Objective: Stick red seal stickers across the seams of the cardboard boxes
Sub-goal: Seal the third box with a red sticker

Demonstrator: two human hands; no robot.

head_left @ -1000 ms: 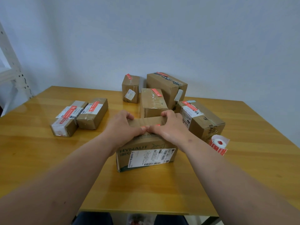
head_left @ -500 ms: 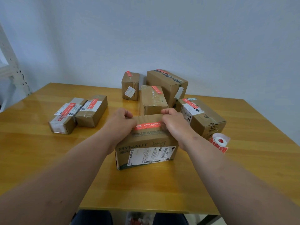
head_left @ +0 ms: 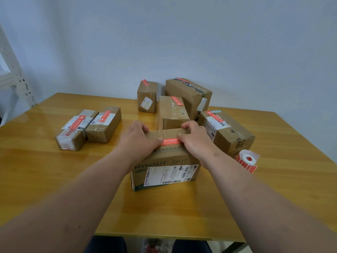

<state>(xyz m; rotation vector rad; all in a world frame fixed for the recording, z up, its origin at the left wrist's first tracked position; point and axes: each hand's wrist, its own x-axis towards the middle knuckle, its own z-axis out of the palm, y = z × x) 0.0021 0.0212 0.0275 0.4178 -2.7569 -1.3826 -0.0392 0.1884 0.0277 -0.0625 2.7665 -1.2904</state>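
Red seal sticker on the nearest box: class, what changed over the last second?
Both thumbs spread apart, then closed in again along the red seal sticker, the left hand and right hand pressing it onto the HYNAUT box. Other boxes and sticker roll stayed put.

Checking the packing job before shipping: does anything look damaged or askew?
The white label on the rear large box is peeling away at its corner. The sticker roll trails a loose strip.
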